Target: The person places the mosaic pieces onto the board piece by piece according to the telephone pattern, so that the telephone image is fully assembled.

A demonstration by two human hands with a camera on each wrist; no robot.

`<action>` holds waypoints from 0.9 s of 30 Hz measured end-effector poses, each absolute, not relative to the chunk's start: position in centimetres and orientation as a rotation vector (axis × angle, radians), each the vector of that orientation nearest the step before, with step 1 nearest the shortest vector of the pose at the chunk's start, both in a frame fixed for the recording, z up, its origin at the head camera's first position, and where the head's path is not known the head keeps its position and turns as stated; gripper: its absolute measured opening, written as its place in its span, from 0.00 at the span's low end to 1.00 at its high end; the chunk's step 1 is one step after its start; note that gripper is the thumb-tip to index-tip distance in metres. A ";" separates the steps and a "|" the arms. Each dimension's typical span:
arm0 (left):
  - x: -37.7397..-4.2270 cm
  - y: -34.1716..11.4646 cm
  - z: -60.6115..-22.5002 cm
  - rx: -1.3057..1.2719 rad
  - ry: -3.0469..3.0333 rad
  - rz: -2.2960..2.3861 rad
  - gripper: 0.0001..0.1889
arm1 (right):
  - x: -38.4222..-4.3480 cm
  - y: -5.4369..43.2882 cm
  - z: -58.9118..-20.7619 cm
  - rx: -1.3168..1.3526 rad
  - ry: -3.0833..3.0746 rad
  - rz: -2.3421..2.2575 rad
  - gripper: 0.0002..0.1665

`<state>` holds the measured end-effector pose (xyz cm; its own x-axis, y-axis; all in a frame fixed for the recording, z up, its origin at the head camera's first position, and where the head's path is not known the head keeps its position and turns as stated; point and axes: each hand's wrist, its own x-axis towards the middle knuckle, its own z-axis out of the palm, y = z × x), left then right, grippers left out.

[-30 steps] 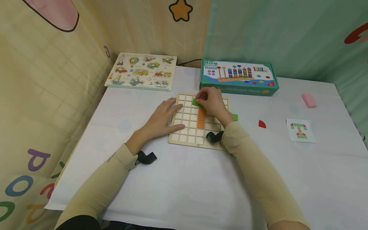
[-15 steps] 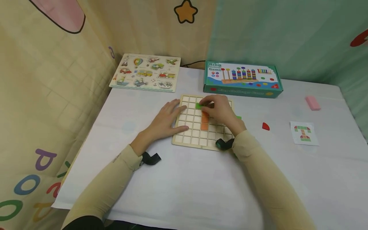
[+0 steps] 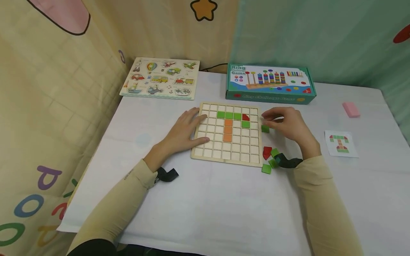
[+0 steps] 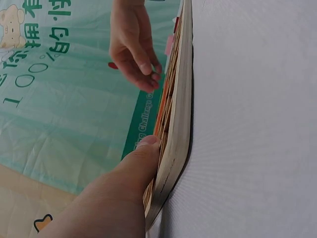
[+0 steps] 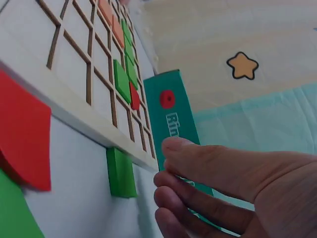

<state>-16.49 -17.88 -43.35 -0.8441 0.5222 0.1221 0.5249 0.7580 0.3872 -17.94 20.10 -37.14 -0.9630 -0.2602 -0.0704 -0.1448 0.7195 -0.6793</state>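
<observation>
A wooden grid board lies on the table. Three green square tiles sit in a row near its far edge, with a red rounded tile at the row's right end. Another green tile is just below the red one. Orange tiles run down from the row. My left hand rests on the board's left edge, fingers spread, thumb on the near part. Off the right edge hovers my right hand, fingers loosely bent and holding nothing, close over a loose green tile.
Loose red tiles and green tiles lie right of the board. Farther right are a printed pattern card and a pink block. Behind stand a Ring Challenge Game box and a vehicle picture puzzle.
My right hand has let go of a green tile on the board and moved right, past the board's edge. Tiles it covered now show. The left hand stays on the board.
</observation>
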 end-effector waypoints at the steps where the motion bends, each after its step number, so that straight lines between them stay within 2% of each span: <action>1: -16.5 -17.9 -43.4 -0.874 -2.941 -0.651 0.46 | -18.0 20.6 -37.1 -0.324 2.749 -1.032 0.20; 12: -16.7 -17.8 -43.3 -0.889 -2.938 -0.651 0.46 | -18.8 21.9 -38.4 -0.305 2.674 -0.929 0.18; 19: -16.4 -18.0 -43.2 -0.884 -2.941 -0.649 0.47 | -18.2 21.8 -37.9 -0.314 2.726 -1.047 0.11; 23: -16.4 -18.0 -43.2 -0.880 -2.937 -0.664 0.46 | -17.9 20.0 -37.0 -0.277 2.813 -1.187 0.12; 27: -16.5 -17.9 -43.4 -0.872 -2.924 -0.679 0.46 | -18.3 16.2 -35.9 -0.330 2.833 -1.258 0.11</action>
<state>-16.50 -17.90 -43.43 -0.8442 0.5185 0.1361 0.5254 0.7499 0.4020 -18.31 16.20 -35.91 -0.9773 -0.2021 0.0636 -0.1828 0.6521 -0.7358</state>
